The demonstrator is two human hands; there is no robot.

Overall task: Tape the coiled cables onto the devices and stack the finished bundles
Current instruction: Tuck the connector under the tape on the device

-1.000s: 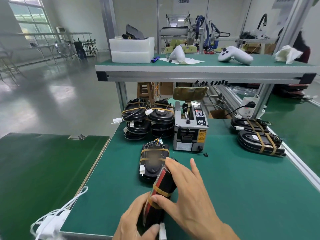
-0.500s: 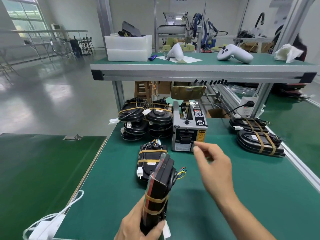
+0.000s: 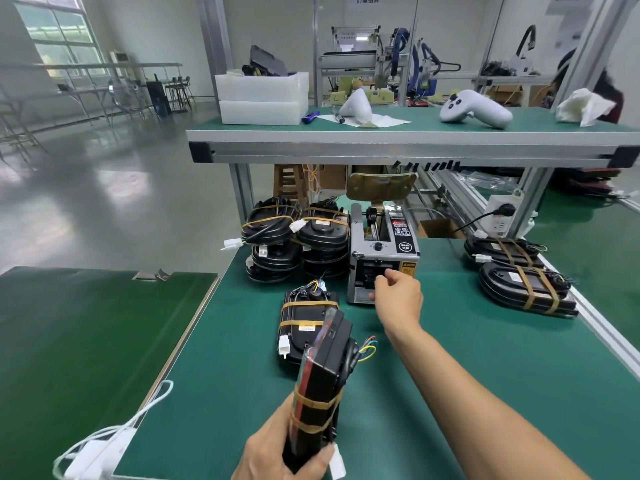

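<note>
Since half a second ago your right hand [image 3: 398, 294] has gone from mid-table up to the front slot of the grey boxy tape dispenser [image 3: 382, 252] at frame centre. A second ago it was lying on the device. Your left hand hasn't moved off its grip.

Green bench mat [image 3: 450, 375] fills the lower right of the frame, with the dispenser at its far middle.

Right hand: fingers curled in at the dispenser's mouth, thumb and forefinger close together. Can't tell whether they're pinching tape; the tips are hidden against the slot.

Left hand [image 3: 277, 452], bottom centre: fingers and thumb wrapped round the near end of the black flat device with a red edge strip [image 3: 320, 375]. The device is held on edge, lifted off the mat. Its long axis runs from bottom centre up and slightly right, far end pointing toward the dispenser. Two tan tape bands cross its lower half, a black coiled cable sits on its right face, and coloured wire ends [image 3: 367, 346] stick out right.

One finished black taped bundle [image 3: 304, 323] lies flat just beyond it, left of the dispenser, long axis running up-frame.

Two stacks of black taped bundles [image 3: 298, 240] stand centre-left, touching the dispenser's left side. Two more black flat bundles [image 3: 519, 275] lie at mid-right.

A white cable with plug [image 3: 100, 452] hangs off the mat edge at lower left.
</note>
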